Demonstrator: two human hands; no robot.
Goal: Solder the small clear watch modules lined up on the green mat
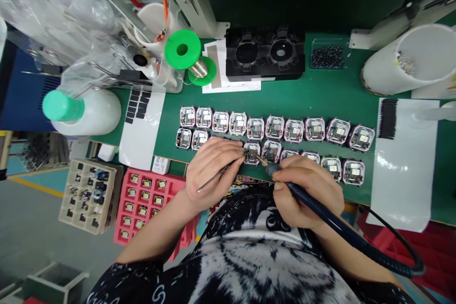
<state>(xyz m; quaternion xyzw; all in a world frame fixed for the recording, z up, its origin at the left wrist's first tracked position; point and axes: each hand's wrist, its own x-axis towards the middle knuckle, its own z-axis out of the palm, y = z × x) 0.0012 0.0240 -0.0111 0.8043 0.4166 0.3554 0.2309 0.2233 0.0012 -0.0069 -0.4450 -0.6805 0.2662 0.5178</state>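
Observation:
My right hand [308,190] grips a soldering iron [274,169] with a dark blue handle and a thick cord running off to the lower right. Its tip rests at a small square watch case [252,156] with a circuit board inside. From the left, my left hand [215,171] is closed around thin metal tweezers [215,178], whose points reach the same case. Two rows of similar open watch cases [275,127] lie on the green bench; my hands cover part of the front row.
A solder spool [183,51] stands behind, beside a black fixture [265,54] and a tray of small dark parts [327,55]. A white bottle [89,111] is at left. Pink foam trays [153,175] sit below the bench edge. White sheets [402,180] lie on both sides.

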